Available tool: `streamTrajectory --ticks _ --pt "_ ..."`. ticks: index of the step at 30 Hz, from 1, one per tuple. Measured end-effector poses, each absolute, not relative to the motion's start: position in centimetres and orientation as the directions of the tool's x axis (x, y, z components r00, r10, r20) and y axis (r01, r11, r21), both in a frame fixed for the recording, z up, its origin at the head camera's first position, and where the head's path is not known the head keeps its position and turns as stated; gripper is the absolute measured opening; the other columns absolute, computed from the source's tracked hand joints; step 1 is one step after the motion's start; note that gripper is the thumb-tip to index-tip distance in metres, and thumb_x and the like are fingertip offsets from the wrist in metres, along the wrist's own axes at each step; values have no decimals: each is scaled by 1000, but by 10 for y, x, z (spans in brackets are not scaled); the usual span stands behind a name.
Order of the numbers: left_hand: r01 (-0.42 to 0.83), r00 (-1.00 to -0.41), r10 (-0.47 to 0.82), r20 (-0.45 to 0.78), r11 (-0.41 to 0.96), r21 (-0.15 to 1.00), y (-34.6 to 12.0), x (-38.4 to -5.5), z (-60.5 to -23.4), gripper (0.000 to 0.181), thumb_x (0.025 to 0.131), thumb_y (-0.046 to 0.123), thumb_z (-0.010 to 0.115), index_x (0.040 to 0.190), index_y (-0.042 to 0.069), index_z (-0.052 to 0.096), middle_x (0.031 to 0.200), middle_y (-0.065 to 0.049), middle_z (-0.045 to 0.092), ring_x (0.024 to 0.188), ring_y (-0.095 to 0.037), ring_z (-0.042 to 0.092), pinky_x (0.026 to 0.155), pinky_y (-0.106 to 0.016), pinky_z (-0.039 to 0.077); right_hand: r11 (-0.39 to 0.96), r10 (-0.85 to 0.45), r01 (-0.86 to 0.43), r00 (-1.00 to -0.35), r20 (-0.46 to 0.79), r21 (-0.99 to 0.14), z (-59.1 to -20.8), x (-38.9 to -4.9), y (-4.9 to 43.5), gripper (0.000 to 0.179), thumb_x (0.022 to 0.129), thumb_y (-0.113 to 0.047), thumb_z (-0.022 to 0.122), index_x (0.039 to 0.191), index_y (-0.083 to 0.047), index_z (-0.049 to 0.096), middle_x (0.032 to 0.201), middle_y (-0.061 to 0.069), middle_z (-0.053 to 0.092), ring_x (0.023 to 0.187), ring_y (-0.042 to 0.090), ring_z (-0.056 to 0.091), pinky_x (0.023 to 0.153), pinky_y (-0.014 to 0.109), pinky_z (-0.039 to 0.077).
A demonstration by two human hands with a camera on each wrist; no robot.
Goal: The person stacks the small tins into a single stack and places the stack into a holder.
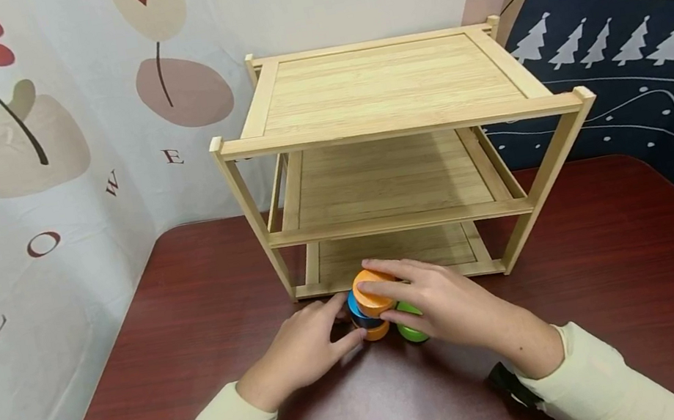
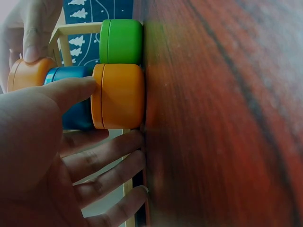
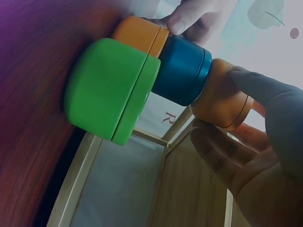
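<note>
Upper orange tin (image 3: 215, 98), lid (image 1: 375, 275) up, axis near upright, in right grip (image 1: 441, 296)

The orange jars (image 2: 122, 97), blue jar (image 3: 182, 71) and green jar (image 3: 106, 90) are plain-coloured

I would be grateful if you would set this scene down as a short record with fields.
Right hand: grips the upper orange container
Left hand: thumb by the lower orange container
Order, bottom to top: lower orange container, blue container, upper orange container (whether fully seated, unclear)
Beside lower orange container: green container, upright on the table
Behind: three-tier wooden shelf
</note>
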State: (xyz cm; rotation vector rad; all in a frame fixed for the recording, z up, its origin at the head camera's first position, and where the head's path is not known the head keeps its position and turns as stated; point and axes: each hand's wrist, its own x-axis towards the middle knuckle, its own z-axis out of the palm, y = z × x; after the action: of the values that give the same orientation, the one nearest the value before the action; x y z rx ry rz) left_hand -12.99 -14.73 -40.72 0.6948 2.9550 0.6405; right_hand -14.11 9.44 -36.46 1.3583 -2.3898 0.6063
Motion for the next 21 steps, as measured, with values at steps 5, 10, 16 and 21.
streamTrajectory --ticks 5,10,16,21 --pt "413 -900 434 45 812 413 -147 -130 -407 42 93 43 68 127 19 60 106 6 72 101 -17 69 83 -43 56 463 -725 -862 -502 472 -205 -366 -142 94 53 85 -17 81 135 -16 63 143 11 58 120 26 65 88 34 58" --pt "413 -899 435 43 811 415 -147 -130 -407 42 93 43 68 127 19 60 107 6 72 101 -17 69 83 -44 56 465 -725 -859 -508 465 -215 -367 -142 95 53 86 -18 80 136 -16 62 143 12 57 121 26 64 88 34 58" --pt "410 -901 433 42 814 413 -147 -129 -407 43 93 43 68 128 19 59 107 5 72 101 -18 69 83 -45 56 463 -728 -859 -508 460 -216 -367 -142 95 52 87 -18 79 137 -16 62 144 12 57 122 26 64 89 34 58" --pt "408 -901 431 41 813 415 -147 -129 -407 42 94 43 68 127 19 59 107 6 72 102 -18 69 84 -45 56 459 -728 -864 -500 469 -208 -367 -142 95 53 87 -18 79 137 -16 62 144 12 57 122 26 63 91 35 58"
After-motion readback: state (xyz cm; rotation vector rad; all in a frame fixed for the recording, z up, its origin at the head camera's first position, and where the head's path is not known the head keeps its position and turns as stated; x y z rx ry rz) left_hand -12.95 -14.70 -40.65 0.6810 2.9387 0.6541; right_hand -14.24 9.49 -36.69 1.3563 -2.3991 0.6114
